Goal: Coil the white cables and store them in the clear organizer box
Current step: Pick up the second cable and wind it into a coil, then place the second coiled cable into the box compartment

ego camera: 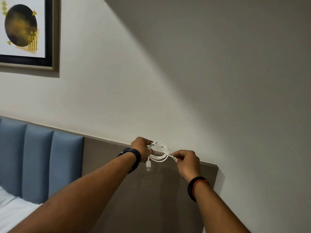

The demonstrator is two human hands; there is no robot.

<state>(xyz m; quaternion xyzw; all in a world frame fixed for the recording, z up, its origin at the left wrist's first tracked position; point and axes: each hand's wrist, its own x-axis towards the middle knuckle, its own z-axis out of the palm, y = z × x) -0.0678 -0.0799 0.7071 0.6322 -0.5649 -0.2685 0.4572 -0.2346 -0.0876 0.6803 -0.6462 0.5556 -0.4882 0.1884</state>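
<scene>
A white cable (161, 152) is wound into a small round coil held up in the air in front of the wall. My left hand (141, 147) grips the coil's left side, and a white USB plug (148, 165) dangles below it. My right hand (186, 161) pinches the cable's other end at the coil's right edge. The clear organizer box is not in view.
A grey wall panel (151, 199) runs behind my hands, with a blue padded headboard (38, 158) to its left. White bedding (11, 211) shows at the lower left. A framed picture (25, 31) hangs on the wall at the upper left.
</scene>
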